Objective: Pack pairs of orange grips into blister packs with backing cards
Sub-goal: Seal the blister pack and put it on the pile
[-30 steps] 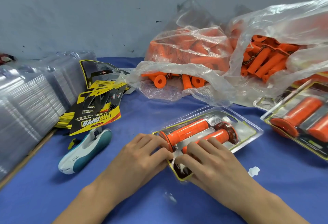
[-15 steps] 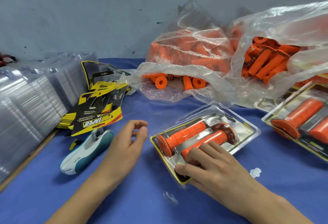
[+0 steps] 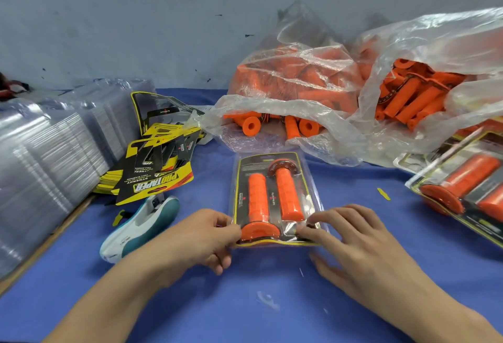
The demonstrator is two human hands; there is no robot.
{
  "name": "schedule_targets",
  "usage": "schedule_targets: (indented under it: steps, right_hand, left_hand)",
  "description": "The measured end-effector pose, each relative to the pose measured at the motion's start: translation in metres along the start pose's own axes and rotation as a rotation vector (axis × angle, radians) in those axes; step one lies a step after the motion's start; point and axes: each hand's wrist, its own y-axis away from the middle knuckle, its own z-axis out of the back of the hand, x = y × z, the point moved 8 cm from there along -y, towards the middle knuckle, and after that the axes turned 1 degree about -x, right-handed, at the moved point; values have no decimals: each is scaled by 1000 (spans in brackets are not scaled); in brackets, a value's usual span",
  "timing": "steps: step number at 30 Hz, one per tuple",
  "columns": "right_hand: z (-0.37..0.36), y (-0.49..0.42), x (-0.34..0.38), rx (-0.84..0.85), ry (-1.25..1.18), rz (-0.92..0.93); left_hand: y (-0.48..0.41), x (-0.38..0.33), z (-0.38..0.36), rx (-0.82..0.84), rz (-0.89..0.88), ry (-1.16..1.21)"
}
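Toward the near edge of the blue tabletop (image 3: 245, 302), about midway along it, the blister pack (image 3: 275, 176) lies flat with its clear shell up. Its backing card (image 3: 261, 161) shows behind two orange grips. The pack's long axis runs straight away from the person, from near edge to far edge. The grips lie side by side along that axis, head to tail: the left grip (image 3: 257, 198) has its flange toward the person, and the right grip (image 3: 288, 193) has its dark-ringed flange toward the far edge.

The left hand (image 3: 196, 239) pinches the pack's near left corner between thumb and curled fingers. The right hand (image 3: 353, 242) has its fingers nearly straight and spread, their tips pressing on the near right corner, with the thumb clear of the pack.

The pack is probably light. Its thin shell looks slick and springy on the flat margin and stiffer over the moulded bulges, which could dent if squeezed. The flat rim at the corners, where both hands already are, seems the safest hold. A tape dispenser (image 3: 141, 228) lies just left of the left hand.
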Motion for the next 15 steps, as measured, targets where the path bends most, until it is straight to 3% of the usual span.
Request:
schedule_targets:
  steps: [11,13,15]
  right_hand:
    - [-5,-4,12,-23,44,-31]
    - [-5,-4,10,-22,42,-52]
    - [-4,-5,8,-18,34,-67]
  left_hand:
    - [4,-9,-13,-49,-109,55]
    - [5,-9,-9,-162,-163,-1]
    - [19,-20,4,-489,-354,-238]
